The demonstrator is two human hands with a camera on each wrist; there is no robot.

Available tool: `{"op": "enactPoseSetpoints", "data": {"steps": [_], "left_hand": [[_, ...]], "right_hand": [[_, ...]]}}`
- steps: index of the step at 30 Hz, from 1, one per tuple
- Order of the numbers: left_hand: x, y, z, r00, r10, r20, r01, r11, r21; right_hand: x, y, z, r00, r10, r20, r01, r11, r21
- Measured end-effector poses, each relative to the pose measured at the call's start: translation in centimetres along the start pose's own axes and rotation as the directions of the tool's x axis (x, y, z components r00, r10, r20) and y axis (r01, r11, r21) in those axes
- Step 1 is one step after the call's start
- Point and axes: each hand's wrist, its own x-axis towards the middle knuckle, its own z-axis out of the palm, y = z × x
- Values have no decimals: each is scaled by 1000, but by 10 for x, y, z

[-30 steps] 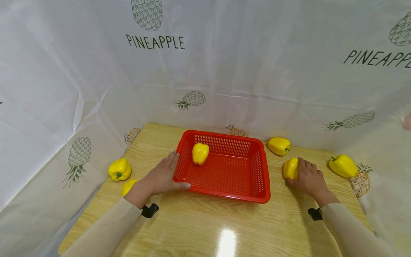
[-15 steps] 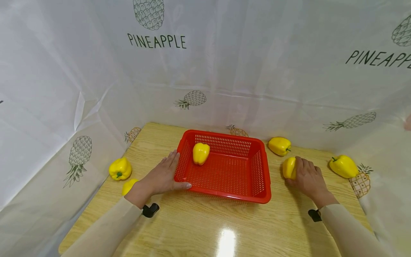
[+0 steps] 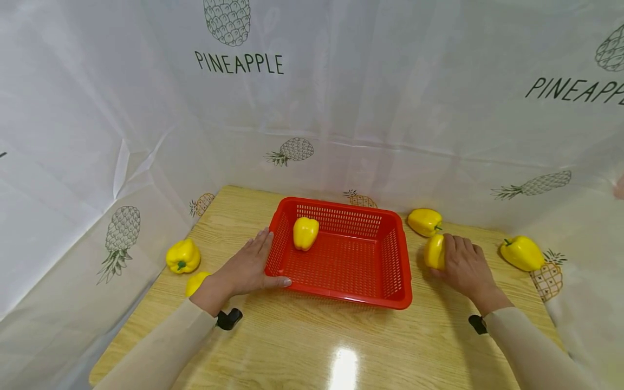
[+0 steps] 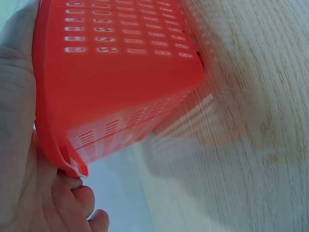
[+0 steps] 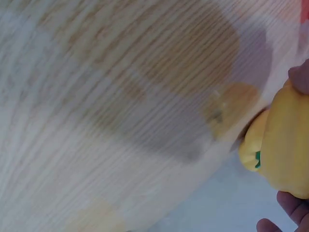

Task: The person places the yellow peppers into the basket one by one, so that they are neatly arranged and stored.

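Note:
My right hand (image 3: 465,268) grips a yellow bell pepper (image 3: 434,252) to the right of the red basket (image 3: 336,297). In the right wrist view, that pepper (image 5: 287,145) sits between thumb and fingers, with a shadow on the table. My left hand (image 3: 246,268) rests at the basket's near left corner, its fingers along the left rim and its thumb (image 3: 277,282) on the front rim. In the left wrist view, the hand (image 4: 19,145) touches the basket rim (image 4: 43,101). One yellow bell pepper (image 3: 305,234) stands inside the basket at the left.
Behind the held pepper lies another bell pepper (image 3: 425,222); one more (image 3: 521,253) is at the far right. Two bell peppers, one whole (image 3: 183,256) and one partly hidden by my left wrist (image 3: 196,282), lie at the left. A pineapple-printed sheet (image 3: 361,108) encloses the wooden table (image 3: 273,346).
My right hand and the bell pepper in it have moved slightly left and away from me. My left hand and the basket stay in place.

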Motion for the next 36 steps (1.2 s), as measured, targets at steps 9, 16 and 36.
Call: {"op": "enactPoseSetpoints", "data": {"steps": [9,16,36], "left_hand": [[1,-1,0,1000,-2,7,2,1000,3],[1,0,-2,1000,0,10,0,1000,23],[1,3,-5,999,-19,29,16,995,95]], "right_hand": [[8,-4,-4,997,-71,-28,70,997,-43],[17,-5,-8,984,-150,-94,144,987,-67],[77,-22,-57,975,-157,-156,149,987,-64]]}}
